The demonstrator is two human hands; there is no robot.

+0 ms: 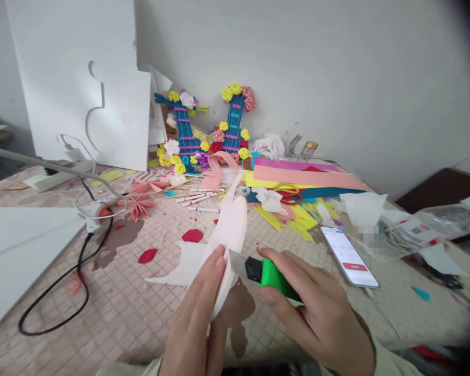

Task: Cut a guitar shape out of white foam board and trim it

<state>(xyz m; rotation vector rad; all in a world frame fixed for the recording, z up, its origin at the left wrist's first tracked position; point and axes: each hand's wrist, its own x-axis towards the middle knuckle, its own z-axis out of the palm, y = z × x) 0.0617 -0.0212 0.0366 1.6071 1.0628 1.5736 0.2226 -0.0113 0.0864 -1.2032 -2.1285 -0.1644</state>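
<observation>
My left hand is closed around a curved white foam board piece, which stands tilted with its thick edge facing right. A pale thin sheet spreads out on the table left of that piece. In my right hand is a green utility knife, gripped between thumb and fingers. Its wide blade is out, with the tip at the board's edge close to my left fingertips. I cannot tell whether the blade cuts into the edge. Part of the knife handle is hidden in my palm.
A glue gun with a looped black cord lies left. Behind stand two decorated blue shapes with paper flowers. Markers, red-and-yellow scissors and coloured paper strips lie midway. A phone rests right; large white boards lean left.
</observation>
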